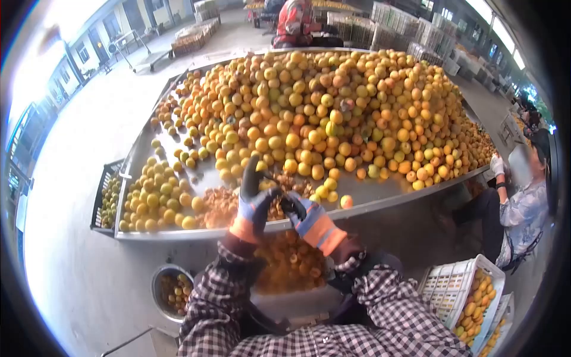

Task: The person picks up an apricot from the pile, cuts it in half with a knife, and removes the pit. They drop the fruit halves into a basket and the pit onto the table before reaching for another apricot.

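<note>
Both my hands wear dark-palmed gloves with orange cuffs, held close together over the near edge of the metal table point(380, 205). My left hand point(256, 196) has its thumb and fingers spread upward, with no fruit visible in it. My right hand point(306, 215) has its fingers curled together beside the left one; whatever is between them is too small to make out. Beyond them rises a big heap of round orange-yellow fruit point(297, 98). Brownish-orange small pieces point(220, 205) lie on the table to the left of my hands, near a group of greener fruit point(151, 193).
Below the hands is a container of orange-brown pieces point(291, 262). A metal bowl point(156, 291) stands lower left, a black crate point(98, 202) at the table's left corner, white crates point(443, 288) lower right. A person point(526, 208) sits at the right; another point(294, 24) is beyond the table.
</note>
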The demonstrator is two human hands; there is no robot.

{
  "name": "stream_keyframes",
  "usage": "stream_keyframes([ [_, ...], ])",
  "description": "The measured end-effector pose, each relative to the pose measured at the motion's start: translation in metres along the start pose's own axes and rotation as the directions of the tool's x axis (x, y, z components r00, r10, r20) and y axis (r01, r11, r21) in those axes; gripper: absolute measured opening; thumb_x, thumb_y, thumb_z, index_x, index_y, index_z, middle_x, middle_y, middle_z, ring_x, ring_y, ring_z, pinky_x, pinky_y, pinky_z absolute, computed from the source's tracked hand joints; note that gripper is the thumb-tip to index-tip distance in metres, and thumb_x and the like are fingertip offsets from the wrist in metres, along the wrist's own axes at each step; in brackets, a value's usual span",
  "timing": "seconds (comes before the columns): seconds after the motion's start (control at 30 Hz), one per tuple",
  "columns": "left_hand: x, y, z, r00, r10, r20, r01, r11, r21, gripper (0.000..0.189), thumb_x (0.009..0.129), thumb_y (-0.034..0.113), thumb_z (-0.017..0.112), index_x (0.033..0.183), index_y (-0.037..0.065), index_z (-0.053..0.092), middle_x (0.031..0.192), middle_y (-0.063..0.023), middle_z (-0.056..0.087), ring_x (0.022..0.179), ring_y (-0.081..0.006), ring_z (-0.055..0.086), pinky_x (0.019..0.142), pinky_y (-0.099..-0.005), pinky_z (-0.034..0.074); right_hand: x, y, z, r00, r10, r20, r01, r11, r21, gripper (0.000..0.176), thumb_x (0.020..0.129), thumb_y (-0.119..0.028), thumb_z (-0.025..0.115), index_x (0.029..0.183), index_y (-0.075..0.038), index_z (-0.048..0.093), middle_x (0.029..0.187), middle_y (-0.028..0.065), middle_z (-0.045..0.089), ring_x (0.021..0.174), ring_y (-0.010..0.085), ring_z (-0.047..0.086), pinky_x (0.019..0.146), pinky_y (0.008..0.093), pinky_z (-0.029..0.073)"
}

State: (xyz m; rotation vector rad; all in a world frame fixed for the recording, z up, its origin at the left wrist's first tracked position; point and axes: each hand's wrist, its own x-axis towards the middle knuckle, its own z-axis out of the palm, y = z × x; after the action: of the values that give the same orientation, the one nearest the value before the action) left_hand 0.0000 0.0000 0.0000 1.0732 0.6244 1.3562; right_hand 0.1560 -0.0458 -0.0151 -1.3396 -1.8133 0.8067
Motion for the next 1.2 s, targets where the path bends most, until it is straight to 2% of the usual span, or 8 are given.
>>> stream_keyframes([
  [0.3, 0.000, -0.009, -0.001, 0.986, 0.106, -0.126, -0.092, 0.990, 0.110, 0.084, 0.075, -0.005, 0.064, 0.150, 0.016, 0.031, 0.096, -0.0033, 0.056, 0.084, -0.0125, 0.058, 0.072, -0.0259, 0.053, 0.000, 0.013, 0.023, 0.997, -0.070, -0.038, 0.073, 0.995, 0.064, 0.035, 0.091, -0.023, 0.057, 0.122, -0.008, 0.055, 0.101, 0.0233, 0.065, 0.099, 0.0414, 0.059, 0.080, 0.0452, 0.049],
  [0.4, -0.002, -0.008, 0.000, 0.988, 0.124, -0.094, -0.108, 0.982, 0.156, 0.082, 0.079, 0.001, 0.063, 0.151, 0.010, 0.023, 0.103, -0.0044, 0.055, 0.081, -0.0119, 0.057, 0.070, -0.0255, 0.052, 0.000, 0.003, 0.024, 1.000, 0.027, 0.013, -0.027, 0.998, 0.053, 0.034, 0.095, -0.023, 0.055, 0.126, -0.008, 0.056, 0.107, 0.0213, 0.065, 0.104, 0.0390, 0.061, 0.081, 0.0410, 0.051],
  [0.5, -0.011, 0.007, 0.015, 0.992, -0.015, -0.127, 0.000, 0.993, -0.114, 0.085, 0.081, 0.002, 0.062, 0.153, 0.011, 0.017, 0.113, -0.0088, 0.053, 0.082, -0.0146, 0.060, 0.070, -0.0282, 0.054, 0.000, 0.011, 0.038, 0.999, 0.002, -0.033, 0.001, 0.996, 0.092, 0.035, 0.094, -0.020, 0.054, 0.127, -0.007, 0.055, 0.107, 0.0204, 0.066, 0.103, 0.0382, 0.062, 0.081, 0.0404, 0.051],
  [0.7, -0.004, 0.008, 0.007, 0.989, -0.113, -0.097, 0.092, 0.976, -0.197, 0.082, 0.081, 0.005, 0.067, 0.151, 0.013, 0.025, 0.133, -0.0158, 0.050, 0.107, -0.0261, 0.060, 0.090, -0.0362, 0.052, 0.002, -0.006, 0.021, 1.000, 0.024, -0.012, -0.021, 0.981, 0.191, 0.035, 0.091, -0.014, 0.054, 0.125, -0.006, 0.053, 0.106, 0.0173, 0.067, 0.103, 0.0354, 0.064, 0.081, 0.0390, 0.051],
  [0.77, 0.000, 0.007, -0.007, 0.993, -0.072, 0.093, 0.079, 0.994, -0.077, 0.079, 0.083, 0.009, 0.067, 0.150, 0.010, 0.025, 0.136, -0.0159, 0.049, 0.115, -0.0277, 0.057, 0.097, -0.0371, 0.048, 0.005, 0.007, 0.023, 1.000, -0.011, -0.024, 0.016, 0.982, 0.189, 0.033, 0.091, -0.015, 0.054, 0.123, -0.006, 0.054, 0.105, 0.0174, 0.067, 0.102, 0.0360, 0.064, 0.081, 0.0390, 0.051],
  [0.93, 0.000, 0.022, -0.011, 0.971, -0.162, 0.178, 0.137, 0.980, 0.144, 0.046, 0.085, 0.021, 0.071, 0.123, -0.001, 0.056, 0.106, -0.0068, 0.066, 0.098, -0.0155, 0.062, 0.089, -0.0292, 0.049, 0.005, -0.002, 0.006, 0.997, -0.076, -0.023, 0.077, 0.995, 0.069, 0.034, 0.093, -0.022, 0.057, 0.121, -0.004, 0.053, 0.108, 0.0229, 0.063, 0.101, 0.0433, 0.058, 0.082, 0.0450, 0.049],
  [1.07, -0.006, 0.008, -0.001, 0.995, -0.097, 0.032, 0.091, 0.983, 0.162, 0.040, 0.090, 0.024, 0.065, 0.121, -0.001, 0.056, 0.105, -0.0076, 0.066, 0.094, -0.0150, 0.062, 0.085, -0.0275, 0.048, 0.002, 0.009, 0.021, 0.995, -0.081, -0.060, 0.081, 0.997, -0.003, 0.031, 0.093, -0.020, 0.055, 0.119, -0.004, 0.054, 0.108, 0.0225, 0.062, 0.101, 0.0428, 0.058, 0.082, 0.0460, 0.049],
  [1.2, -0.019, 0.006, 0.015, 0.958, -0.286, 0.031, 0.288, 0.943, -0.166, 0.043, 0.093, 0.029, 0.062, 0.123, -0.001, 0.053, 0.105, -0.0111, 0.066, 0.093, -0.0177, 0.063, 0.080, -0.0293, 0.052, 0.005, 0.026, 0.040, 0.960, -0.243, -0.138, 0.252, 0.966, 0.051, 0.029, 0.093, -0.018, 0.054, 0.119, -0.005, 0.054, 0.106, 0.0231, 0.063, 0.100, 0.0434, 0.059, 0.082, 0.0468, 0.049],
])
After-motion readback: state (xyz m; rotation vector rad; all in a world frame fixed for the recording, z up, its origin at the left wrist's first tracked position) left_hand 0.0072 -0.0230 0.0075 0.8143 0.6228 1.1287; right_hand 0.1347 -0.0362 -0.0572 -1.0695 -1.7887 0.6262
